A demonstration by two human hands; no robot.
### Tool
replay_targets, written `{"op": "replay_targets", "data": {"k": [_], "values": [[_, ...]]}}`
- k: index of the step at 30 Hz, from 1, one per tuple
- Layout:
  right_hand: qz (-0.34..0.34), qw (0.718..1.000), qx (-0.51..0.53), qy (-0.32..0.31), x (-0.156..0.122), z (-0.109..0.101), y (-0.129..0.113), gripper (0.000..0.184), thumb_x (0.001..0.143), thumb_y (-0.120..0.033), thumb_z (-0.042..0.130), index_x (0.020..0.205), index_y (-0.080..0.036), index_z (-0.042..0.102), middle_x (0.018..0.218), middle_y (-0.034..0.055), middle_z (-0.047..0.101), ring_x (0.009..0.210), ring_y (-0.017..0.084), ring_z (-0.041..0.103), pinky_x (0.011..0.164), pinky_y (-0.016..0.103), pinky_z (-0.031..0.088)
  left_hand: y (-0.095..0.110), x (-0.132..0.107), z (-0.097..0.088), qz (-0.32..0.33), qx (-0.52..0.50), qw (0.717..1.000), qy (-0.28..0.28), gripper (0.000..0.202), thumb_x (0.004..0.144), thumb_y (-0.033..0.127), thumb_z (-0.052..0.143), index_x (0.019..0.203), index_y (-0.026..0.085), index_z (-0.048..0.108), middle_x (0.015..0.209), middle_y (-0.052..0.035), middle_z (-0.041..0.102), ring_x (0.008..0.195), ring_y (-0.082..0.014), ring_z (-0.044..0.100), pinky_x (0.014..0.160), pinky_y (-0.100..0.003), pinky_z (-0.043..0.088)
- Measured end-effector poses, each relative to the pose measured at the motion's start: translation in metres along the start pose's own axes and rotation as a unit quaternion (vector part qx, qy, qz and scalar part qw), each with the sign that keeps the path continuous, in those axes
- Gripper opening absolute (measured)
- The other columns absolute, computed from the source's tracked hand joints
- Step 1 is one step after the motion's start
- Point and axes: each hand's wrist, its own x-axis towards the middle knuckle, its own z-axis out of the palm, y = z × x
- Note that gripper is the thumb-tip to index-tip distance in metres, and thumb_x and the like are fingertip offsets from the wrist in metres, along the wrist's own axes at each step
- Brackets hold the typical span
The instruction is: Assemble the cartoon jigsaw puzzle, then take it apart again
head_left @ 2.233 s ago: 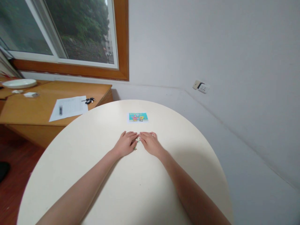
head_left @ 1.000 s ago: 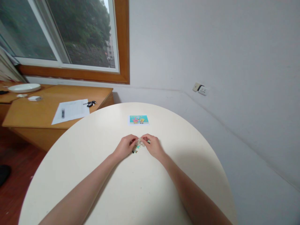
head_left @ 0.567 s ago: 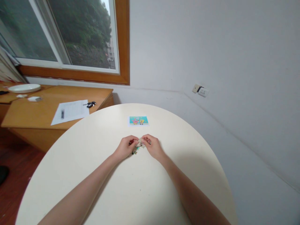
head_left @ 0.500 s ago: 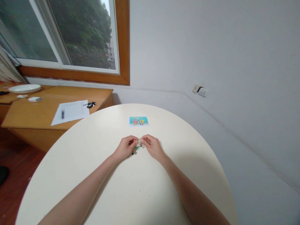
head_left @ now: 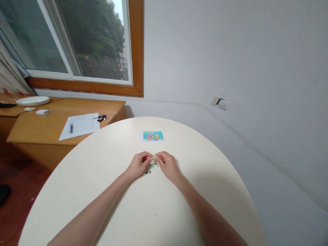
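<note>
My left hand (head_left: 139,164) and my right hand (head_left: 168,164) meet over the middle of a round white table (head_left: 123,212). Thumb and fingers of each are pinched on small pale jigsaw puzzle pieces (head_left: 154,159), which fill the narrow gap between the fingertips. Just below lie more puzzle pieces in teal, white and dark colours (head_left: 151,168), partly covered by my left hand. Their exact outlines are too small to make out. Beyond my hands a teal picture card (head_left: 153,136) with a pink and a yellow cartoon figure lies flat.
To the left, a wooden desk (head_left: 41,131) bears a paper sheet (head_left: 80,125), keys (head_left: 101,118), a small white box (head_left: 42,112) and a white plate (head_left: 32,100). A wall with a socket (head_left: 223,104) rises behind the table, and a window (head_left: 99,41) is at the upper left.
The whole view has shifted slightly downward and right as the head camera moved. Both hands stay pinched on the pale pieces in nearly the same spot.
</note>
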Motion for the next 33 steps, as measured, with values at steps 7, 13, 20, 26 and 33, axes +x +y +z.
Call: {"op": "replay_targets", "data": {"k": [7,13,20,26,33], "values": [[0.075,0.986,0.142,-0.039,0.003,0.006,0.015,0.013,0.075,-0.028,0.058,0.080,-0.018,0.063,0.068,0.0013,0.065,0.061,0.014,0.058,0.058,0.026,0.047,0.001,-0.001,-0.001,0.012,0.003,1.000,-0.004,0.021,0.076,0.033,0.055,0.077,0.013,0.062,0.061,-0.0006,0.056,0.057,-0.0111,0.048,0.054,-0.022,0.038],[-0.039,0.998,-0.023,-0.034,0.001,-0.002,0.005,0.016,0.082,-0.023,0.051,0.083,-0.020,0.067,0.082,0.0046,0.066,0.080,0.017,0.058,0.074,0.032,0.045,-0.002,-0.001,0.001,0.020,0.023,0.999,0.027,0.018,0.076,0.029,0.055,0.076,0.013,0.064,0.062,-0.0012,0.058,0.058,-0.0114,0.050,0.056,-0.023,0.040],[-0.061,0.988,-0.131,-0.058,-0.001,0.001,-0.002,0.003,0.078,-0.021,0.061,0.079,-0.021,0.064,0.090,0.0029,0.066,0.087,0.018,0.056,0.079,0.034,0.038,0.005,-0.001,0.006,0.028,0.014,0.998,0.056,0.015,0.077,0.026,0.056,0.074,0.013,0.063,0.065,-0.0025,0.061,0.059,-0.0118,0.053,0.058,-0.024,0.042],[-0.062,0.989,-0.123,-0.057,0.001,0.001,-0.001,0.012,0.079,-0.016,0.060,0.068,-0.020,0.060,0.086,0.0015,0.066,0.085,0.016,0.056,0.078,0.033,0.036,0.008,-0.003,0.007,0.042,0.019,0.997,0.062,0.015,0.076,0.027,0.058,0.071,0.014,0.063,0.067,-0.0029,0.062,0.063,-0.0126,0.054,0.061,-0.024,0.042],[-0.064,0.987,-0.126,-0.076,0.001,-0.004,-0.002,0.011,0.080,-0.021,0.061,0.069,-0.021,0.063,0.087,0.0007,0.065,0.087,0.016,0.056,0.079,0.032,0.035,0.007,-0.002,0.007,0.028,0.001,0.998,0.063,0.017,0.075,0.028,0.058,0.069,0.014,0.064,0.068,-0.0038,0.062,0.063,-0.0137,0.054,0.061,-0.026,0.042]]}}
